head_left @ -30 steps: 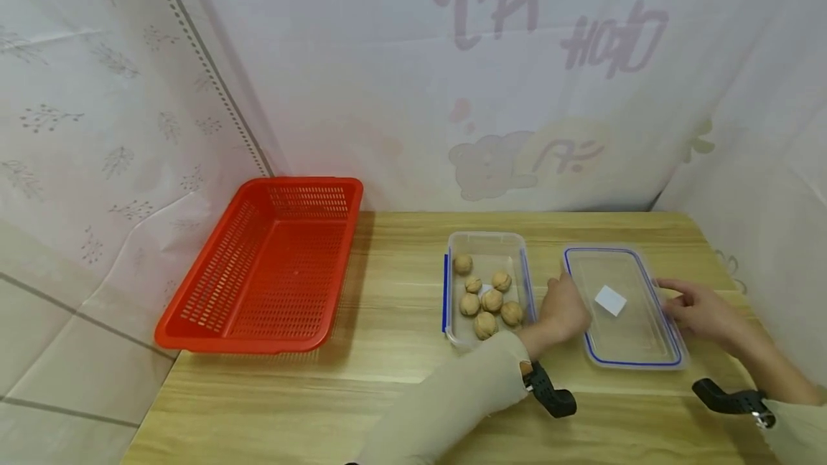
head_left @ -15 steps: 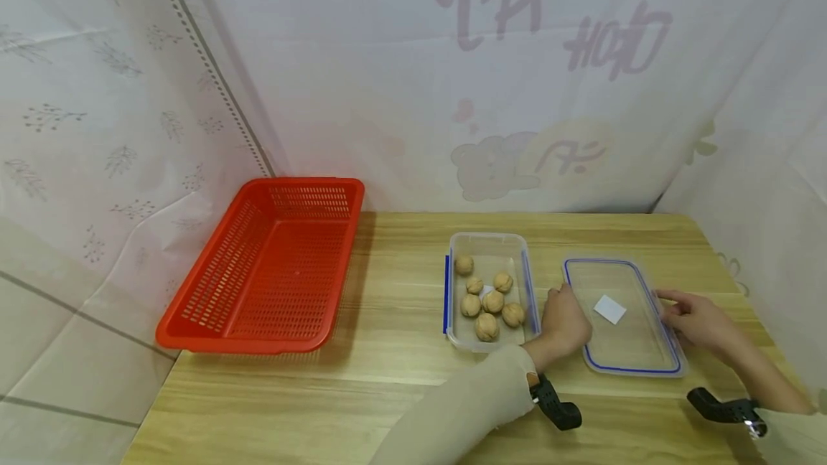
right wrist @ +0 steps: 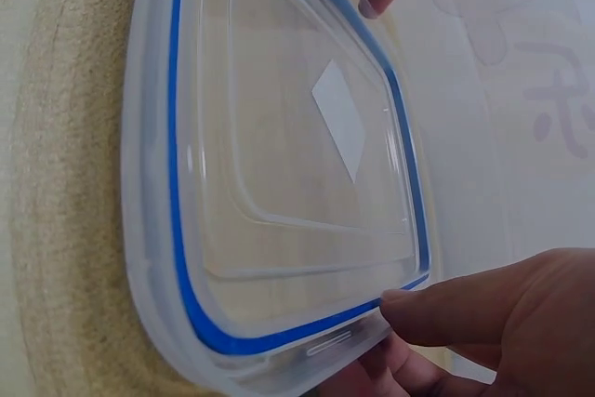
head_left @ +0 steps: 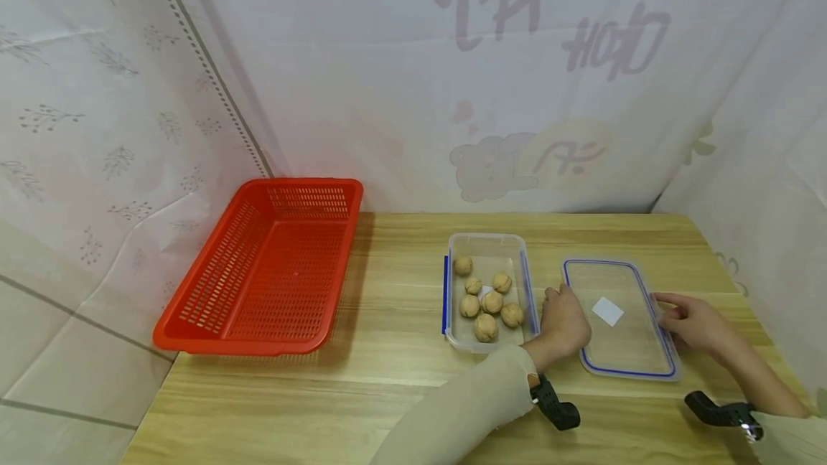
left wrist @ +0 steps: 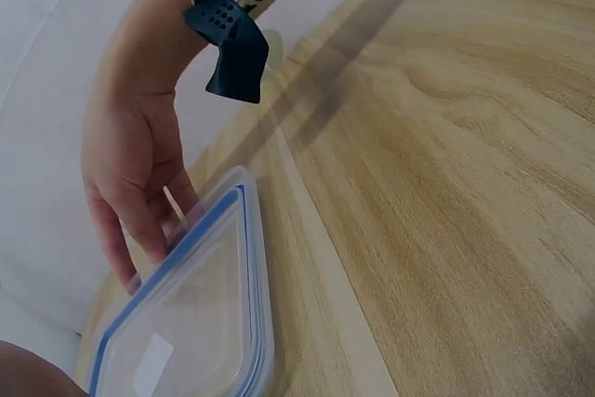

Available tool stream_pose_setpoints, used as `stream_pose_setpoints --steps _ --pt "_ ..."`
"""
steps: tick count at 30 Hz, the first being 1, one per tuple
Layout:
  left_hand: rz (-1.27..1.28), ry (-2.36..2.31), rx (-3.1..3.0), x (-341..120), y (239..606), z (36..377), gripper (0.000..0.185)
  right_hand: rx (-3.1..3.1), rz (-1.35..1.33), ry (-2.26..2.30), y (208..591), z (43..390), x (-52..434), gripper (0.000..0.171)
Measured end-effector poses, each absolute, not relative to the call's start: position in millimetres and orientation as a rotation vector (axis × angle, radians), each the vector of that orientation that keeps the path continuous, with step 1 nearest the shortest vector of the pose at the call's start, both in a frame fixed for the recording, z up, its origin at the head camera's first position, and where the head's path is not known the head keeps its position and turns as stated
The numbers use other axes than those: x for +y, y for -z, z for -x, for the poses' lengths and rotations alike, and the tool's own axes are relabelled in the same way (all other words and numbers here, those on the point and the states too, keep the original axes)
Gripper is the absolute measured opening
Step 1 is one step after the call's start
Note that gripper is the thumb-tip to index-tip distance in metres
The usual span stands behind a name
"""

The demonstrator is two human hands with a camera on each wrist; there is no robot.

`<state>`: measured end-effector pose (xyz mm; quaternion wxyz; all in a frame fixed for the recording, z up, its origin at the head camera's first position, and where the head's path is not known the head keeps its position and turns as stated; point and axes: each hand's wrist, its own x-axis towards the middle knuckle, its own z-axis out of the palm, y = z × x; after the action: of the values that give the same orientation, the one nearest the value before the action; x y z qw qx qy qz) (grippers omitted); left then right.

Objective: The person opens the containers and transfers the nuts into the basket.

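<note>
A clear plastic lid (head_left: pixel 627 346) with a blue sealing ring is held between my hands, over the right side of the table. My left hand (head_left: pixel 564 321) pinches its left edge, fingers curled. At the opposite edge, my right hand (head_left: pixel 698 321) has its thumb on top of the rim and fingers beneath, plain in the right wrist view. A white rectangle (right wrist: pixel 340 123) shows on the lid's middle. Left of my left hand stands an uncovered clear box (head_left: pixel 497 246) with blue side clips. Several walnuts (head_left: pixel 486 327) lie inside it.
A red perforated plastic basket (head_left: pixel 284 293) stands at the left of the wooden table (head_left: pixel 310 407). A printed curtain (head_left: pixel 362 77) hangs behind the table and along both sides. Each wrist carries a dark strap mount (head_left: pixel 554 404).
The lid has come a little nearer to me, then shifted slightly left, with both hands staying at its edges. The box, walnuts and basket have stayed in place.
</note>
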<state>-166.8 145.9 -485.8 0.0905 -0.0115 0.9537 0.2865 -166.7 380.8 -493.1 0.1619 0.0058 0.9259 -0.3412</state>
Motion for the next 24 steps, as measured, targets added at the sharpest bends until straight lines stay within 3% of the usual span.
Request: stream_pose_setpoints --steps 9,17,24 --pt "0.058 -1.039 2.665 141 477 161 0.068 2.632 -0.024 0.959 491 167 379 0.055" --pt "-0.135 -0.992 2.663 130 452 161 0.038 2.663 0.011 0.949 478 169 383 0.053" --pt "-0.432 -0.808 2.68 110 423 167 0.045 2.682 0.046 0.927 461 170 382 0.053"
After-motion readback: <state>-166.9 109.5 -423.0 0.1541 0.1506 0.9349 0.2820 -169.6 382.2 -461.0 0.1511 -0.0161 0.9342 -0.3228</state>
